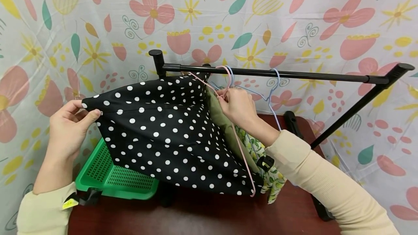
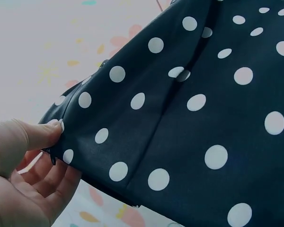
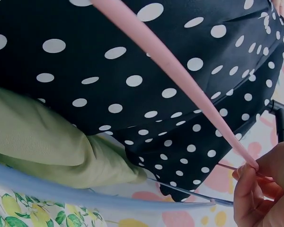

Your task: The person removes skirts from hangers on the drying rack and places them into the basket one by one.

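Observation:
A black cloth with white polka dots (image 1: 156, 133) is stretched out sideways below the rack's bar. At its left corner, my left hand (image 1: 70, 126) pinches the fabric between thumb and fingers, also seen close in the left wrist view. My right hand (image 1: 240, 106) grips a pink hanger (image 1: 240, 144) near its neck, just under the bar. In the right wrist view the pink hanger (image 3: 173, 78) runs across the dotted cloth (image 3: 132, 80). Behind it hang an olive green garment (image 1: 225, 130) and a lemon-print garment (image 1: 272, 180).
A black rack bar (image 1: 307, 75) crosses the scene, held by a slanted post (image 1: 349, 115) at right. A blue hanger (image 1: 274, 90) hangs on it. The green plastic basket (image 1: 130, 191) sits on the brown table (image 1: 202, 217), partly under the cloth. A flowered curtain (image 1: 209, 13) stands behind.

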`<move>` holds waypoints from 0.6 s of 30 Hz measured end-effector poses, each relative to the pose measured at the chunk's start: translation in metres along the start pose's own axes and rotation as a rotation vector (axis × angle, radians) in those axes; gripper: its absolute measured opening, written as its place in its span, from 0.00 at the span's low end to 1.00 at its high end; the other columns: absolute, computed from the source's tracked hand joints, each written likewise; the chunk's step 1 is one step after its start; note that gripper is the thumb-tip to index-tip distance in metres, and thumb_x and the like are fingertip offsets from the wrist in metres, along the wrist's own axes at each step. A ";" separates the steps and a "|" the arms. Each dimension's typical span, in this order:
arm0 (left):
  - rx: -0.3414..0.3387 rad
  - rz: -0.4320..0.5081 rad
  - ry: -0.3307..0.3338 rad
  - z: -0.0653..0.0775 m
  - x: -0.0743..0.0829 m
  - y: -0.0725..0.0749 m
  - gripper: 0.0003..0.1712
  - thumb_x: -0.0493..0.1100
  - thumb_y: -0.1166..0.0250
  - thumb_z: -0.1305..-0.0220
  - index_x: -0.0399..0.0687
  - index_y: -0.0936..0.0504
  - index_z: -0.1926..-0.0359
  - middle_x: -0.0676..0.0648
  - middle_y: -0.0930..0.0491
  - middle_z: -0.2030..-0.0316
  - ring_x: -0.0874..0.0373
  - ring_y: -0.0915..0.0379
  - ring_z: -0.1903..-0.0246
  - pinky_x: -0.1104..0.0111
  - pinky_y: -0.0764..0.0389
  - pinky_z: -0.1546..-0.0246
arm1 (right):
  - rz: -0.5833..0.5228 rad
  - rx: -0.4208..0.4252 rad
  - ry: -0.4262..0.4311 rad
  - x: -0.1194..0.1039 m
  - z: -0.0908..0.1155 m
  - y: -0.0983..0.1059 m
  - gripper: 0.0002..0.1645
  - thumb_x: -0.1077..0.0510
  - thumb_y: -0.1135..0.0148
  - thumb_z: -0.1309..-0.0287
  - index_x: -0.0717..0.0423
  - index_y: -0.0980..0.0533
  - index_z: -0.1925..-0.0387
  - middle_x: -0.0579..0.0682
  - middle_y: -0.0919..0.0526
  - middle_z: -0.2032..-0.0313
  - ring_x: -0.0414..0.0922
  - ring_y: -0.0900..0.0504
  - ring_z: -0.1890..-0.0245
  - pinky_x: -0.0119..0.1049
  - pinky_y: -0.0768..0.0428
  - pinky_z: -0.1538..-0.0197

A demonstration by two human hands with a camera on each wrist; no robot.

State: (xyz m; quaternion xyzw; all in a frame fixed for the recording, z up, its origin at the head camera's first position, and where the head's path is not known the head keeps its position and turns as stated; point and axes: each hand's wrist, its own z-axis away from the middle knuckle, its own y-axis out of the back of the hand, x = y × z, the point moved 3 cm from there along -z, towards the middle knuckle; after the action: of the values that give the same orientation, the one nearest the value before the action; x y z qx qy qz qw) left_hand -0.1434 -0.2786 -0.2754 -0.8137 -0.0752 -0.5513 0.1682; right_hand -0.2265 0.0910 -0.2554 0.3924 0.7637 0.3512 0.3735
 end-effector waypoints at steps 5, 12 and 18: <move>0.105 -0.038 -0.031 0.000 0.001 -0.001 0.12 0.20 0.36 0.53 0.38 0.20 0.73 0.50 0.25 0.65 0.63 0.26 0.72 0.81 0.26 0.73 | -0.026 0.002 0.017 0.004 -0.001 -0.002 0.27 0.55 0.43 0.42 0.49 0.35 0.95 0.49 0.15 0.74 0.39 0.46 0.92 0.31 0.48 0.89; 0.108 -0.001 -0.075 -0.001 0.002 0.001 0.08 0.21 0.36 0.52 0.34 0.23 0.74 0.47 0.21 0.52 0.61 0.24 0.67 0.82 0.26 0.75 | -0.040 0.003 0.019 0.003 -0.003 -0.004 0.16 0.55 0.43 0.42 0.51 0.18 0.82 0.45 0.14 0.65 0.39 0.45 0.91 0.32 0.47 0.89; 0.139 0.002 -0.058 -0.005 0.001 0.002 0.08 0.23 0.36 0.50 0.36 0.24 0.72 0.49 0.18 0.71 0.60 0.25 0.72 0.81 0.28 0.78 | -0.030 -0.002 0.015 0.004 -0.002 -0.004 0.21 0.56 0.43 0.42 0.51 0.26 0.91 0.47 0.14 0.68 0.41 0.42 0.91 0.32 0.46 0.89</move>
State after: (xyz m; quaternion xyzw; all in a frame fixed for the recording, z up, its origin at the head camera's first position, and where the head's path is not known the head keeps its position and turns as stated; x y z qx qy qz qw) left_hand -0.1473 -0.2821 -0.2730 -0.8158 -0.1174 -0.5207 0.2226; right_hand -0.2312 0.0918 -0.2592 0.3777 0.7720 0.3493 0.3732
